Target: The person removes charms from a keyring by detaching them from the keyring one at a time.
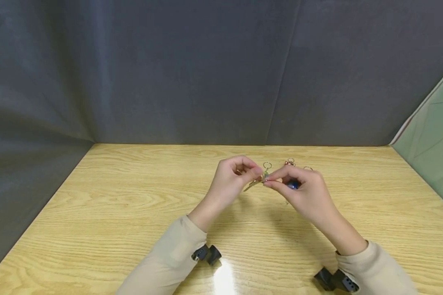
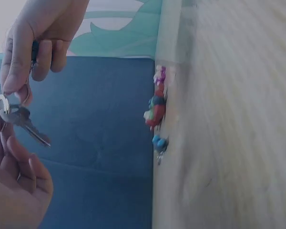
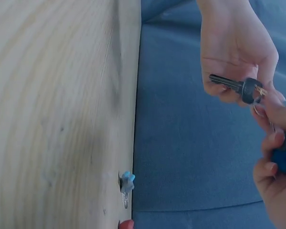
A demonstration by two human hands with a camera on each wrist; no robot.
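Beige sleeves (image 1: 170, 262) fill the bottom edge of the head view, each with a small black wrist camera (image 1: 206, 254) strapped beside it on the wooden table (image 1: 96, 205).

Left of centre in that view, the left hand (image 1: 230, 180) is raised above the table with its fingers curled in, thumb and forefinger pinching the head of a silver key (image 1: 252, 185). The key's blade slants down and to the left, clear of the wood. In the left wrist view the same key (image 2: 24, 121) sits at the left edge of the frame, with the other fingers (image 2: 35, 176) loosely bent beneath it.

Just right of centre, the right hand (image 1: 302, 190) meets the left hand fingertip to fingertip. Its thumb and forefinger are closed on a small metal ring (image 1: 267, 165) at the key's head, and the remaining fingers curl around a blue object (image 1: 292, 185) tucked into the palm; what it is cannot be made out. The right wrist view shows the key (image 3: 236, 86) in the upper right of the frame and the blue piece (image 3: 282, 155) lower right.

Beyond the hands, toward the table's far edge, lie small colourful charms with rings (image 1: 290, 162), apart from both hands. A grey fabric backdrop (image 1: 170, 73) stands behind, and a green patterned panel (image 1: 432, 135) shows at the right edge.
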